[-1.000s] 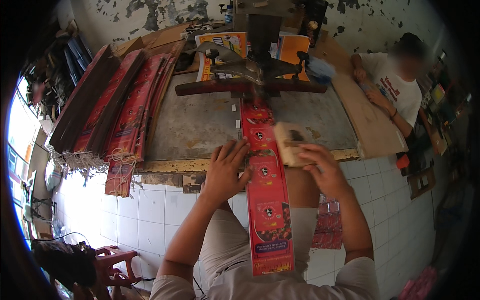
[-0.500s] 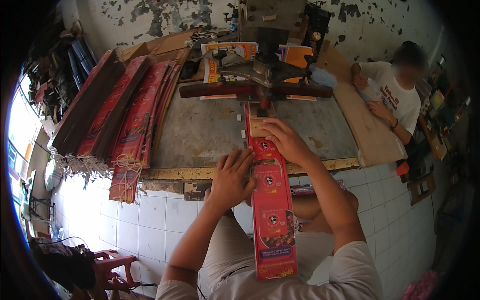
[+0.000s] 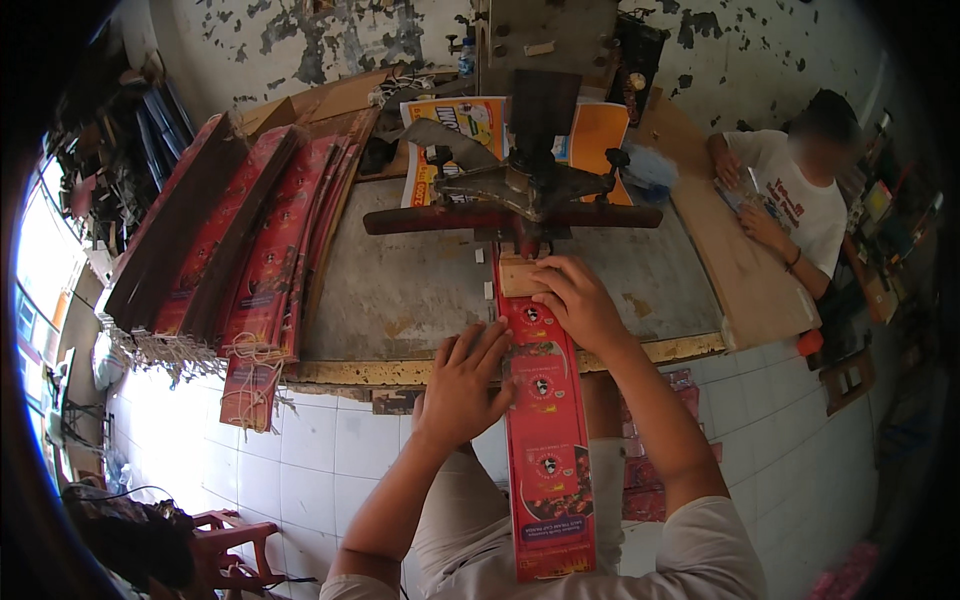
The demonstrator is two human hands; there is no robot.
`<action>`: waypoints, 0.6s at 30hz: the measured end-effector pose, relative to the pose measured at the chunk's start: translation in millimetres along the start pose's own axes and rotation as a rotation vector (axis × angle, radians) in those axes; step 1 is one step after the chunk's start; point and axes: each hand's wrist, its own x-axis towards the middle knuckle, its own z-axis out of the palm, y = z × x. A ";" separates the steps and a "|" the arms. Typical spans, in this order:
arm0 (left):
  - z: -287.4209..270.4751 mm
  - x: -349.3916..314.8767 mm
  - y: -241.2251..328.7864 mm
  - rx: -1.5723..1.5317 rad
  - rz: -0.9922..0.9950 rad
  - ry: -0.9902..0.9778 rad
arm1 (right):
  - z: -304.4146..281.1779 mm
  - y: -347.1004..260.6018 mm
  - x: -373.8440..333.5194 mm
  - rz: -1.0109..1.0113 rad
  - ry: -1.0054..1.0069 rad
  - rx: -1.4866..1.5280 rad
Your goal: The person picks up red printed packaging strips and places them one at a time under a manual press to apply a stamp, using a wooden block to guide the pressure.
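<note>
Work looks mid-step: your right grip (image 3: 580, 300) holds a pale wooden block (image 3: 518, 278), long red printed strip (image 3: 545, 415) beneath, left grip (image 3: 463, 385) spread.

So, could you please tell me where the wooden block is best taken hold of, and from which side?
Probably by its right end, coming from the near right: the wooden block lies on the red printed strip, and the press crowds its far edge, while the right hand reaches that right end freely.
</note>
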 end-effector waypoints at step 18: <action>74.5 -73.3 -18.1 0.177 -0.094 0.290 | -186.9 115.7 -135.9 0.571 0.215 -0.087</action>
